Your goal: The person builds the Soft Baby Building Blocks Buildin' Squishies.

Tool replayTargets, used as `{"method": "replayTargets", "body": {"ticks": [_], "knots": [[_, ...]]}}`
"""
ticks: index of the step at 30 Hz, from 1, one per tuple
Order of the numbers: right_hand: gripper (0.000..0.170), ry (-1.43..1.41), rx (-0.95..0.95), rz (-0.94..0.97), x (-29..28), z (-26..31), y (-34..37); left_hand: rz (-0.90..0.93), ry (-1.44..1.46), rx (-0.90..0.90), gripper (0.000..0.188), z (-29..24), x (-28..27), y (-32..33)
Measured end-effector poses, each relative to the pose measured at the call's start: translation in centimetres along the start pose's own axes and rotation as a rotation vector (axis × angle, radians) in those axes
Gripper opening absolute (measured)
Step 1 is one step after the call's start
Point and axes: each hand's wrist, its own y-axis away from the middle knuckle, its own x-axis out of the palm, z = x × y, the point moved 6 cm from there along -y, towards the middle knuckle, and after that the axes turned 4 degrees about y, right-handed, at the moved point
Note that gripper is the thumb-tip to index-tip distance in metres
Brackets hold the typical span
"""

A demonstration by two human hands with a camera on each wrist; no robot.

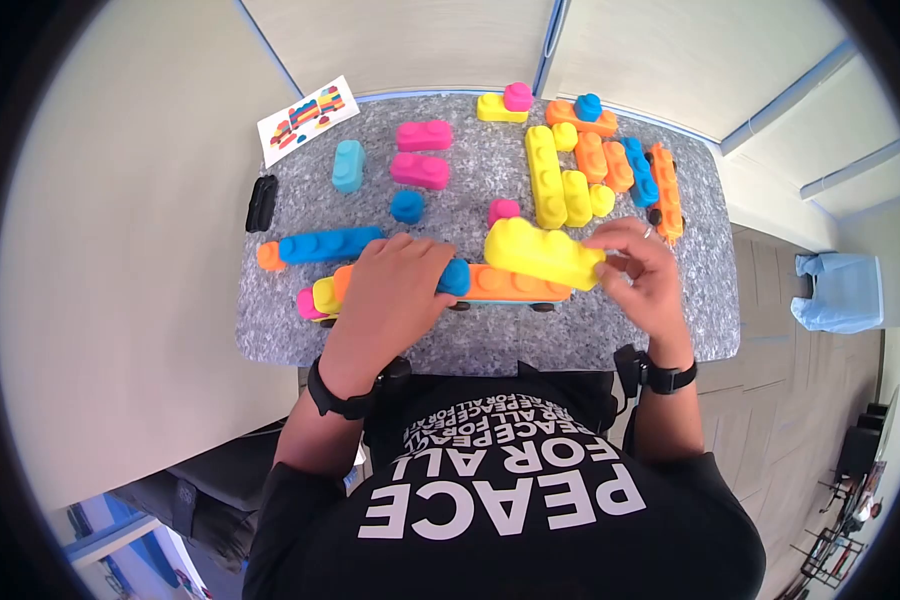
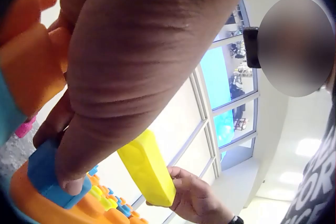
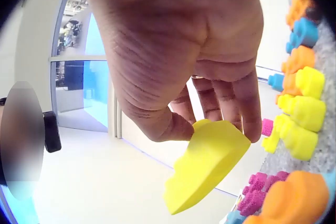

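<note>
The left hand point(image 1: 395, 300) lies over the row of joined blocks near the table's front, its thumb and fingers gripping a small blue block point(image 1: 454, 277) on the orange blocks point(image 1: 500, 283). In the left wrist view the thumb presses that blue block point(image 2: 52, 176). My right hand point(image 1: 642, 275) pinches one end of a long yellow block point(image 1: 542, 254), held in the air above the row's right part. The right wrist view shows the yellow block point(image 3: 207, 163) between thumb and fingers, tilted. Wheels show below the row; the left hand hides part of it.
A blue bar with an orange end point(image 1: 330, 245) lies left. Behind are pink blocks point(image 1: 422, 135), a light blue block point(image 1: 348, 166) and a picture card point(image 1: 308, 120). Yellow blocks point(image 1: 546, 175), orange blocks and a wheeled orange piece point(image 1: 664, 190) stand back right. A black piece point(image 1: 261, 204) lies at the left edge.
</note>
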Motion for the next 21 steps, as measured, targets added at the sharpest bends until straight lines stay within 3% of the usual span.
{"method": "replayTargets", "body": {"ticks": [3,8,17,21], "knots": [[0.037,0.004,-0.031,0.009,1.3,-0.9,1.2,-0.108,0.077,0.072,0.067,-1.2,-0.3,-0.2],[0.035,0.156,-0.127,0.015,2.5,-1.3,1.6,-0.112,0.09,0.148,0.067,-2.7,0.1,-0.9],[0.078,0.385,-0.189,0.064,5.0,-1.0,2.9,-0.174,-0.028,0.212,0.056,-2.2,1.8,-0.3],[0.07,0.423,-0.211,0.008,5.4,-2.0,3.3,-0.203,-0.099,0.218,0.054,-2.9,1.6,0.0]]}}
